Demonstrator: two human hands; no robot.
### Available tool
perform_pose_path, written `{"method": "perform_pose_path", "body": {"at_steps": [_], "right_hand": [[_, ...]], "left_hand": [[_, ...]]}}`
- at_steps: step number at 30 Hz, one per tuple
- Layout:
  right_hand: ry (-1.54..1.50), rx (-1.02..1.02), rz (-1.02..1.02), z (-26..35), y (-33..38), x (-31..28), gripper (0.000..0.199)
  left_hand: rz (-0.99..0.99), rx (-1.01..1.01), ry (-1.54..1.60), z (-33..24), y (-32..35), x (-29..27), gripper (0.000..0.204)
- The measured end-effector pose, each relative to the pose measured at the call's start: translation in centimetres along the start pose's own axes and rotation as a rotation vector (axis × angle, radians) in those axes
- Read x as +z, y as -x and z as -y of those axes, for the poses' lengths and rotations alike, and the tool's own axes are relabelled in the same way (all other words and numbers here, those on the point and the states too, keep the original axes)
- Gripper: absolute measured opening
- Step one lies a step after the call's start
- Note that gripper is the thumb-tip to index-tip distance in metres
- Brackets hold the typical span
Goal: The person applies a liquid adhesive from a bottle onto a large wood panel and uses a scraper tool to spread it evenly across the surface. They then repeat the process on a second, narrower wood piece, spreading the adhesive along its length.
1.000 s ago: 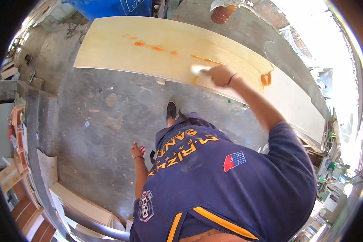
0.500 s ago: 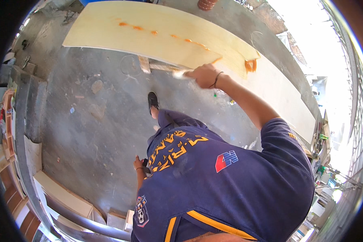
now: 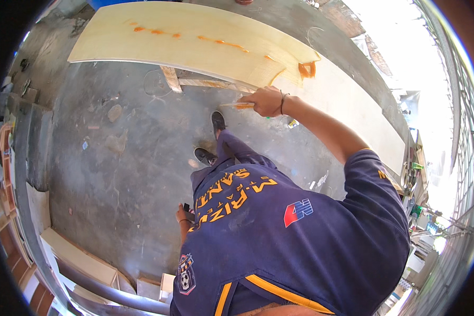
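My right hand (image 3: pixel 268 101) is closed on a thin flat spreader (image 3: pixel 241 106) with orange glue along it. It is held just off the near edge of a long pale board (image 3: pixel 142 51). A row of orange glue dabs (image 3: pixel 157 32) runs along the board's left half, and a thicker orange patch (image 3: pixel 307 69) lies near its middle. Left of that patch the surface is yellowish and wet-looking; to the right it is whiter and dry-looking. Down by my waist, my left hand (image 3: pixel 182 214) is closed around a small black object (image 3: pixel 188 209), mostly hidden by my shirt.
Wooden supports (image 3: pixel 171 79) show under the board. Grey concrete floor (image 3: pixel 105 174) with scraps and stains spreads to the left. Pale panels (image 3: pixel 79 258) lie at the lower left, and a metal fence (image 3: pixel 461 105) stands at the right.
My right hand has drawn slightly down from the board's edge, and the spreader now shows its orange side. The board has shifted left in view. Both my shoes are visible now.
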State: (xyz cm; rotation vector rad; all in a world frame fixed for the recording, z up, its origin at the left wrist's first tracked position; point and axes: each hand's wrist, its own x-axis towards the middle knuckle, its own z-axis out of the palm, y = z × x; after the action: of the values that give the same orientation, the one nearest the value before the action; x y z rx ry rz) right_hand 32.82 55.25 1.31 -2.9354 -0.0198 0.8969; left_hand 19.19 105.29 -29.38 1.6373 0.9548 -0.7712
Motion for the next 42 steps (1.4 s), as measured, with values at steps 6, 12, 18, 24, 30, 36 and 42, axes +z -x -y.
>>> {"method": "perform_pose_path", "body": {"at_steps": [6,12,18,24,30,36,42], "right_hand": [[-0.161,0.252,-0.204,-16.2,-1.2,2.5,0.054],[-0.056,-0.018,-0.065,-6.7,2.3,5.6,0.051],[-0.112,0.171,-0.187,-15.5,5.0,3.3,0.051],[0.071,-0.048,-0.085,-12.2,6.1,7.8,0.053],[-0.098,0.037,-0.219,-16.6,9.6,5.4,0.051],[-0.019,0.01,-0.099,-17.8,10.7,10.1,0.041],[-0.169,-0.086,-0.157,-16.8,16.0,9.2,0.044]], "left_hand": [[-0.092,-0.069,0.128,-3.5,-0.7,1.4,0.044],[-0.068,-0.11,0.15,-3.0,0.0,4.5,0.041],[-0.014,-0.149,0.091,-0.4,2.9,9.9,0.042],[0.016,-0.154,0.021,1.2,5.1,14.7,0.042],[0.037,-0.134,-0.041,2.2,7.1,18.1,0.042],[0.081,-0.119,-0.139,2.0,8.1,20.9,0.042],[0.099,-0.101,-0.209,1.3,8.4,22.3,0.042]]}}
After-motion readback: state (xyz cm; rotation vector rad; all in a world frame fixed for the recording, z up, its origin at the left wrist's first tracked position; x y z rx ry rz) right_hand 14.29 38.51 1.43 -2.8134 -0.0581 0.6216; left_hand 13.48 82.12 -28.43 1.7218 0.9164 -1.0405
